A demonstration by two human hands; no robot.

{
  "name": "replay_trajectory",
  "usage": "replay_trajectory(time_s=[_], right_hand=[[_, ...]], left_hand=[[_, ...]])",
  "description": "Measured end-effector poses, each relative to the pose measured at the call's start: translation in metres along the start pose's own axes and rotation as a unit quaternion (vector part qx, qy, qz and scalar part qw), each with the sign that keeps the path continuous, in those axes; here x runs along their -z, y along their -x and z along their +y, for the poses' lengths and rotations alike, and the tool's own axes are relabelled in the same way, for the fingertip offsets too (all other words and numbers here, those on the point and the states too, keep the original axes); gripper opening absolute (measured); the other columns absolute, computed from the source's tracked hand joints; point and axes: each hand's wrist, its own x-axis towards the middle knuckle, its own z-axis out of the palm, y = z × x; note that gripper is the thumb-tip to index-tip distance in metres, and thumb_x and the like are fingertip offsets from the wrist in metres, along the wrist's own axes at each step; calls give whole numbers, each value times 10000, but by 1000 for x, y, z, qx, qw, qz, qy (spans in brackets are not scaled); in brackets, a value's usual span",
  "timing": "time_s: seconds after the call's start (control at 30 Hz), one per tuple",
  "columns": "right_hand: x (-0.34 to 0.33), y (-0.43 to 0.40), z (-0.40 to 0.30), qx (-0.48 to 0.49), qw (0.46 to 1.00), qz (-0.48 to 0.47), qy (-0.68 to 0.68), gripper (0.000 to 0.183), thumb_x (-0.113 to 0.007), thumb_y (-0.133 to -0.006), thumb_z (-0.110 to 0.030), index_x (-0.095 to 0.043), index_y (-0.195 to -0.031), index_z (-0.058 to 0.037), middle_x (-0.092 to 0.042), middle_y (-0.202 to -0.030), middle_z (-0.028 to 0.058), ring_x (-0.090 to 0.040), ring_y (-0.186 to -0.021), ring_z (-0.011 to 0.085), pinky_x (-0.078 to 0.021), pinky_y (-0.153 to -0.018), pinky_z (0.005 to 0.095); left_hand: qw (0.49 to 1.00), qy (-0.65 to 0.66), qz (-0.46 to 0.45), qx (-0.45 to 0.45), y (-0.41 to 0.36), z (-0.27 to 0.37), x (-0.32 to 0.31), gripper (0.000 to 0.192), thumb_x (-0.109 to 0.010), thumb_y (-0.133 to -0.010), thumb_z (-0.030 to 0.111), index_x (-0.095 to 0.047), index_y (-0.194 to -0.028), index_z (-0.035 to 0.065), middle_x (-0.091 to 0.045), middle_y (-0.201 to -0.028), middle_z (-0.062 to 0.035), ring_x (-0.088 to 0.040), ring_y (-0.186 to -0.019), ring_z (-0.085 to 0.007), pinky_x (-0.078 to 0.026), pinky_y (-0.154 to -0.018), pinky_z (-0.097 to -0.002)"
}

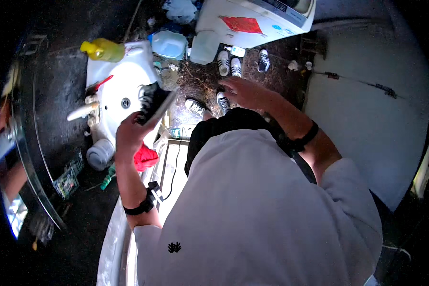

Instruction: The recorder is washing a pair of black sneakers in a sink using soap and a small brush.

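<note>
My left hand (132, 130) grips a black sneaker with white laces and a pale sole (152, 102), held over the right side of a white washbasin (111, 85). The basin's drain shows beside the shoe. A red-handled brush or similar tool (103, 82) lies on the basin's rim near the faucet (84, 110). My right hand (245, 93) is held out above the floor, fingers loosely apart, with nothing seen in it. Beyond it stand a pair of white sneakers with dark stripes (229, 65) and a single dark sneaker (263, 60).
A yellow bottle (103, 50) stands on the basin's far corner. Plastic jugs (169, 43) and a white washing machine (250, 25) stand ahead. A red cloth (145, 158) and a white container (100, 154) are by the basin's near side. A mirror is at left.
</note>
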Motion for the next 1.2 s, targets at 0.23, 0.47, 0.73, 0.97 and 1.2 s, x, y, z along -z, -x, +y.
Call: replay_trajectory(time_s=[0.23, 0.47, 0.73, 0.97, 1.2], right_hand=[[-8, -14, 43, 87, 988, 92, -88, 878, -778, -930, -345, -305, -1639, -129, -520, -1527, 211, -509, -1391, 392, -403, -1189, 488], [24, 38, 132, 12, 987, 36, -155, 457, -757, -964, -275, -632, -1374, -117, -642, -1303, 124, -632, -1163, 278, -530, -1013, 433], [57, 65, 167, 7, 922, 90, -375, 630, -742, -980, -198, -477, -1550, -159, -555, -1510, 117, -633, -1206, 272, -539, -1036, 408], [97, 77, 151, 55, 955, 114, -269, 405, -720, -989, -153, -619, -1375, -87, -718, -1164, 91, -698, -970, 173, -591, -853, 342], [104, 81, 116, 212, 942, 257, -44, 203, -684, -1002, -156, -703, -1167, -39, -679, -1061, 101, -689, -969, 228, -586, -839, 369]], left_hand=[[944, -227, -171, -168, -33, 123, -88, 707, -868, -738, 464, -683, -1297, 72, -768, -1087, -170, -749, -980, -352, -574, -913, -424], [867, -314, -59, -382, -48, 171, -137, 694, -874, -703, 322, -645, -1303, 59, -676, -1279, -159, -669, -1106, -347, -571, -919, -440], [803, -334, 26, -493, -38, 206, -135, 732, -893, -709, 293, -607, -1346, 73, -620, -1363, -174, -628, -1166, -368, -564, -972, -444], [795, -333, 86, -499, -21, 214, -121, 739, -903, -702, 322, -621, -1332, 56, -636, -1343, -170, -641, -1179, -382, -578, -974, -452], [794, -293, 128, -517, -15, 207, -117, 720, -921, -703, 328, -647, -1307, 49, -677, -1284, -173, -679, -1134, -391, -589, -964, -461]])
